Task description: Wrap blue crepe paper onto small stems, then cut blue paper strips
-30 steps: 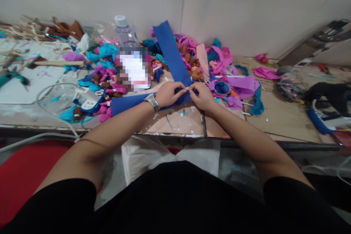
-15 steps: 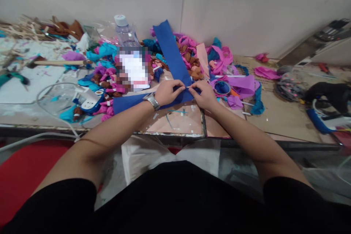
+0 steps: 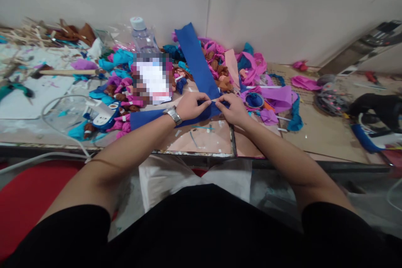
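near the front edge of the table (image 3: pixel 314 134), both hands meet on a long blue fabric strip (image 3: pixel 196 60). the left hand (image 3: pixel 191 106) is closed on the strip with thumb and fingers pinched together; the right hand (image 3: pixel 233 109) grips it the same way just beside, so the fingertips of the two hands almost touch. the pinch sits at the bend of the strip — one leg runs left under the left wrist, which carries a metal wristwatch (image 3: pixel 173 115), and the other leg runs away toward the back edge. holding at the bend keeps the two legs fixed while the fold between the hands is worked; what lies inside the pinch is too small to tell.

further back, a heap of pink, turquoise and brown fabric scraps (image 3: pixel 248 67) surrounds the strip. a clear plastic bottle (image 3: pixel 143 37) stands upright near the back edge, left of the strip's far end. a white power strip (image 3: pixel 102 117) lies toward the left — its cable loops over the front edge.
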Demonstrator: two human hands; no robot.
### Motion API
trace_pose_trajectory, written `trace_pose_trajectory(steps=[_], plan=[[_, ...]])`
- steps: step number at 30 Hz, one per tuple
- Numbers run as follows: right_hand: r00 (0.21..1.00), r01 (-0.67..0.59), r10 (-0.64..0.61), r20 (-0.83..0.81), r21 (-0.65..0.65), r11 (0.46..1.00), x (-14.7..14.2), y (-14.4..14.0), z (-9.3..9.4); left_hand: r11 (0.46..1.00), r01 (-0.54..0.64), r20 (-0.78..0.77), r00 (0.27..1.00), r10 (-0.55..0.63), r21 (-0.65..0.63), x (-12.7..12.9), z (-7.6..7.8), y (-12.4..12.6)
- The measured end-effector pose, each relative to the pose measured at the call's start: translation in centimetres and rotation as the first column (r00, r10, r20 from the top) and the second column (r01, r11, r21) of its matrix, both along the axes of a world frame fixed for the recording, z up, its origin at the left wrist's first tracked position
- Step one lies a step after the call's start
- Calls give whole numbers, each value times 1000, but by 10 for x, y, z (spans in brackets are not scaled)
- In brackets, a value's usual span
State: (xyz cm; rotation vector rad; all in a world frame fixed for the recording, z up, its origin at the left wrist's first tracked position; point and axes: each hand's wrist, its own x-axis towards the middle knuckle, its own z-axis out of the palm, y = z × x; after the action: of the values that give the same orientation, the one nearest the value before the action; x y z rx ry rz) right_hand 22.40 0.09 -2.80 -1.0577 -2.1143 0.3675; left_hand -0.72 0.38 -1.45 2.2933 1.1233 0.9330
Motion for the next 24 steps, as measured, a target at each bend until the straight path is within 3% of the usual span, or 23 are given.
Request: trace_pose_trajectory(steps=[12, 24], plan=[[999, -51, 51, 4, 66, 997, 0, 0, 2, 999, 45, 5, 999, -45, -25, -2, -2, 2], [998, -27, 30, -56, 51, 998, -2, -4, 5, 986, 89, -24, 995, -93, -143, -3, -1, 5]])
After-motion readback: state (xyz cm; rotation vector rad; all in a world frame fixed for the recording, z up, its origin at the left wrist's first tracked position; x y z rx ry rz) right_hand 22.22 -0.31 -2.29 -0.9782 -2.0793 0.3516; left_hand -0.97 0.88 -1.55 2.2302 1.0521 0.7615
